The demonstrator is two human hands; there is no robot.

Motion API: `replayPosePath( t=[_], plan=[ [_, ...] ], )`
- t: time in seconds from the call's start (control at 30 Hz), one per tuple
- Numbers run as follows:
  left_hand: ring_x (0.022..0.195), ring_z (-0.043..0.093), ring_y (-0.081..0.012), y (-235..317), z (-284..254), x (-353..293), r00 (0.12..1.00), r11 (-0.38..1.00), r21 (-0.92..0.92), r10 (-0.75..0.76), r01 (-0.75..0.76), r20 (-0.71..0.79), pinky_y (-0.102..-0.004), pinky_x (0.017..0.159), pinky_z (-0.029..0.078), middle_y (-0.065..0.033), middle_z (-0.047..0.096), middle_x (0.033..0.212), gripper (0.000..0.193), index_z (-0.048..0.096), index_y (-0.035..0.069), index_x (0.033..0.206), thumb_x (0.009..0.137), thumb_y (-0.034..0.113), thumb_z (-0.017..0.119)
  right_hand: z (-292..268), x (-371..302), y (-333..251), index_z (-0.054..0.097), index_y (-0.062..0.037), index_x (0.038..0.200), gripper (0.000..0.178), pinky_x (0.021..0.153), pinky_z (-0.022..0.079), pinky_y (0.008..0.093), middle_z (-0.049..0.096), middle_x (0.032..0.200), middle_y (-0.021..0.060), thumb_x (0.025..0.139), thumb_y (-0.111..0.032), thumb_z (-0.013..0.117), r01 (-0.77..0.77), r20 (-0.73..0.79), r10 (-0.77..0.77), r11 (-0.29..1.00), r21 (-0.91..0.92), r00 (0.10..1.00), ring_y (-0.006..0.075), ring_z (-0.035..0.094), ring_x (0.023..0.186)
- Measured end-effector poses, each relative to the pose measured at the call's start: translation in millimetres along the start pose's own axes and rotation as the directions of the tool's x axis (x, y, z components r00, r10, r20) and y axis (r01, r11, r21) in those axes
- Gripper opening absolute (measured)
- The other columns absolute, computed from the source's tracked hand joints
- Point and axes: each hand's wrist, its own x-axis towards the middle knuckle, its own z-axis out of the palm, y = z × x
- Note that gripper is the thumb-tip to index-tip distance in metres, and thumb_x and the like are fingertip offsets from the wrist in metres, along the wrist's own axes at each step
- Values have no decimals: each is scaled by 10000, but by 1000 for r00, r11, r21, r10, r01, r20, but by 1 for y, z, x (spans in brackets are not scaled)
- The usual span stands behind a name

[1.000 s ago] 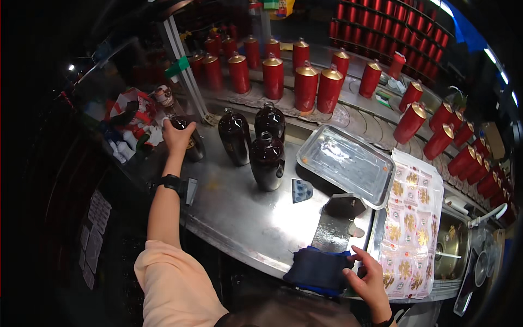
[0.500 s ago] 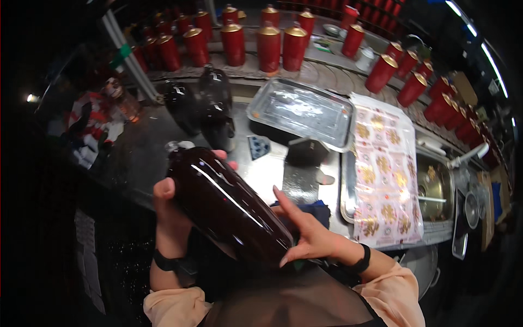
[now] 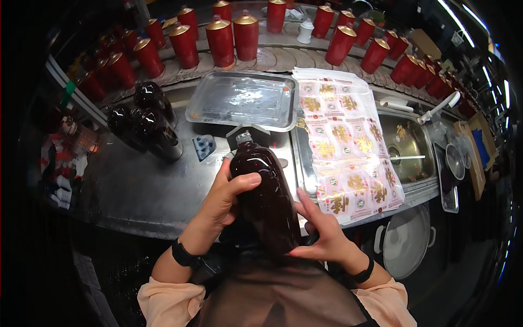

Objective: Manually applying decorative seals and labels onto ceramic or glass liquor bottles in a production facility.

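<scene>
Gripping its shoulder with the left fingers (image 3: 245, 183) and bracing its base with the right fingers (image 3: 311, 210), I remotely hold a glossy, dark reddish-brown glass bottle (image 3: 266, 199), tilted between them: probably heavy, slippery, breakable, best supported at both ends.

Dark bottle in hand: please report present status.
Left hand gripping dark bottle high up; right hand at its lower end. Bottle tilted, neck pointing away. Three other dark bottles leftward, out of the way.

Held bottle (image 3: 268, 199): glossy dark brownish red
Far bottles (image 3: 220, 44): red with gold tops
Printed sheets (image 3: 344, 139): pale pink, gold motifs
Small wedge (image 3: 204, 147): dark blue spots on pale blue
Bench (image 3: 136, 191): silver-grey
Sleeves (image 3: 169, 300): peach
</scene>
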Motion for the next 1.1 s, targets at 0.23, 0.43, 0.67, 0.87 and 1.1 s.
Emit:
replayPosePath(
  t=[0.23, 0.43, 0.67, 0.87, 1.1],
  plan=[
    [990, 666, -210, -10, 23, 10, 992, 970, -240, -5, 35, 125, -382, 867, 583, -112, 633, 1147, 590, 442, 59, 1347, 824, 197, 676, -18, -8, 24, 161, -101, 1589, 1331, 556, 359, 184, 629, 1263, 88, 550, -266, 975, -443, 264, 361, 632, 636, 895, 17, 350, 611],
    [998, 623, -195, -19, 63, 11, 945, 945, -120, 316, -305, 85, -360, 897, 527, -87, 611, 1117, 536, 435, 71, 1301, 826, 167, 664, 8, -28, 36, 278, -63, 1525, 1186, 576, 429, 197, 535, 1368, 137, 640, -589, 866, -146, 62, 226, 378, 914, 972, 51, 515, 659],
    [1084, 590, -201, -43, 79, 15, 872, 838, 243, 472, -490, 130, -348, 926, 511, -88, 549, 1219, 689, 324, 106, 1431, 818, 215, 619, 1, -43, 18, 419, -71, 1450, 746, 469, 397, 232, 606, 1277, 200, 926, -566, 610, -80, 253, 333, -457, 886, 908, 85, 491, 511],
    [1377, 398, -334, -53, 95, 18, 893, 924, 160, 272, -346, 359, -452, 1094, 385, -157, 265, 1552, 1161, 75, 117, 1558, 744, 410, 848, -39, -103, 23, 460, -5, 1393, 621, 469, 430, 261, 630, 1219, 222, 871, -284, 646, 248, -112, 543, -184, 951, 833, 125, 514, 485],
    [1349, 451, -362, -21, 62, -3, 933, 891, 307, 265, -334, 246, -448, 1074, 420, -215, 316, 1542, 1067, 156, 53, 1557, 820, 611, 688, -136, -278, 2, 466, -20, 1285, 635, 696, 493, 272, 585, 1103, 109, 782, -257, 773, -451, -925, 379, 819, 356, -41, 137, 583, 782]
  ],
)
